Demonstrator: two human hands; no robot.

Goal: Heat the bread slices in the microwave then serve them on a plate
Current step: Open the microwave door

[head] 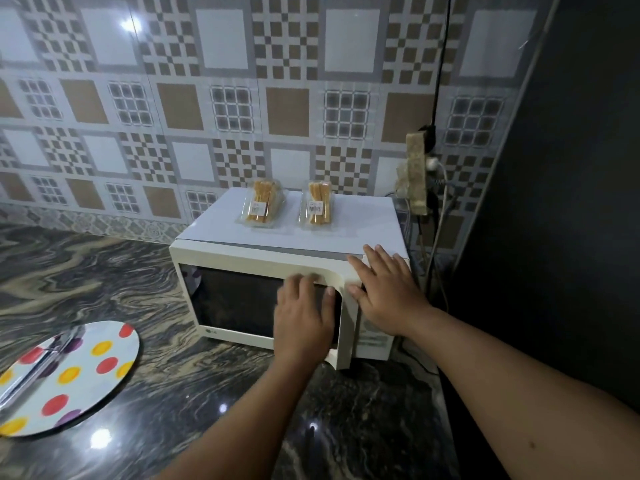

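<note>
The left hand (304, 313) is laid on the microwave (277, 271) door by its handle edge, fingers curled over the door's top; whether they grip cannot be told. The right hand (384, 289) is pressed flat, fingers apart, on the top right corner. Two bread packs (261, 202) lie beyond on its top, long axes pointing toward the wall. The plate (65, 379) sits at the surface's left edge.

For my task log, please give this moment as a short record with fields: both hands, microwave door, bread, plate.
left hand: flat on the microwave door, fingers near the door's right edge
right hand: open, resting on the microwave's top right front corner
door: looks slightly ajar at its right edge
bread packs: two, sealed, on top of the microwave
plate: dotted, on the counter at left, holding metal tongs
</note>
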